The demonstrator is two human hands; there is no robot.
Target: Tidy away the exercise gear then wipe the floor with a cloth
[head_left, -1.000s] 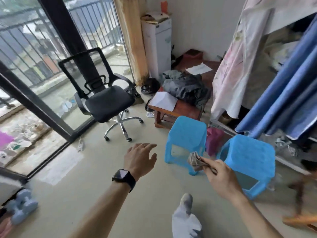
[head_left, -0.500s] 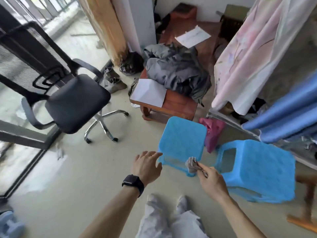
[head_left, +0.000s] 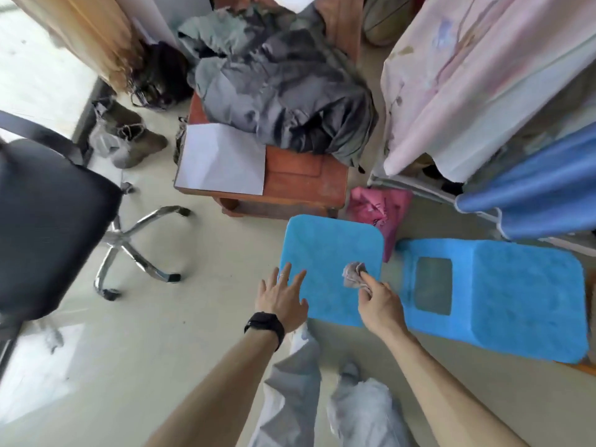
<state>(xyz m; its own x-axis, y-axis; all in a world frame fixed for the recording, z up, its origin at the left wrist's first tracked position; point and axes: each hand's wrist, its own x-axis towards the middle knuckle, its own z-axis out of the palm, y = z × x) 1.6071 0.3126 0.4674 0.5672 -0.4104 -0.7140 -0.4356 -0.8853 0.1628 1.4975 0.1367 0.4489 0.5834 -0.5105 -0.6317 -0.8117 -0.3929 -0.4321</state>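
My right hand point(head_left: 380, 301) pinches a small crumpled grey cloth point(head_left: 352, 275) over the seat of an upright blue plastic stool point(head_left: 329, 253). My left hand point(head_left: 281, 296) is open with fingers spread, reaching over the stool's left front edge; whether it touches the stool I cannot tell. A black watch sits on my left wrist. The pale floor point(head_left: 161, 317) lies below. No exercise gear shows in this view.
A second blue stool point(head_left: 503, 295) lies tipped on its side to the right. A low wooden table point(head_left: 300, 185) with grey clothes and white paper stands behind. A black office chair point(head_left: 48, 214) is at the left. Hanging fabrics and a pink bag point(head_left: 380, 211) crowd the right.
I have stepped closer and the view has tilted down. Both hands moved forward over the upright blue stool, the right one still pinching the cloth. The dumbbells at lower left left the view.
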